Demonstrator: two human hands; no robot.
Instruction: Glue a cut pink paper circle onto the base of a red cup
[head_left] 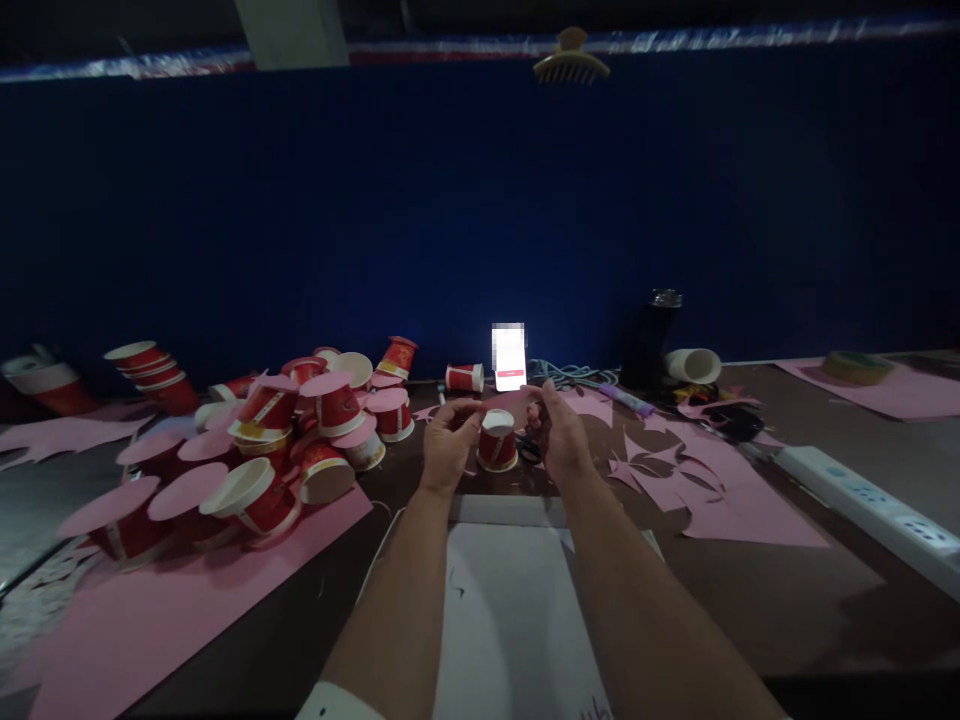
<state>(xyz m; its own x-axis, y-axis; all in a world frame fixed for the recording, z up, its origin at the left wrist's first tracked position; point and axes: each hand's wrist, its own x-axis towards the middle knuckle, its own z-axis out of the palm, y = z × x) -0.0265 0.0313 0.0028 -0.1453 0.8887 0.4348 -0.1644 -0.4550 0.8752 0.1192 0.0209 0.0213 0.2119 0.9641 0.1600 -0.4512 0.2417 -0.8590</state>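
Observation:
A small red paper cup stands upside down on the brown table, its pale base facing up. My left hand is at the cup's left, thumb and forefinger brought together near its upper edge; whether anything is between them is too small to tell. To the right of the cup, my right hand is held with its fingers curved and apart, not touching the cup. Behind the cup a lit phone leans upright. Just in front lies a white board, under my forearms.
Many red cups, several with pink discs, crowd the left over a pink sheet. Cut pink paper, a purple glue stick, a dark bottle and a white power strip are at right.

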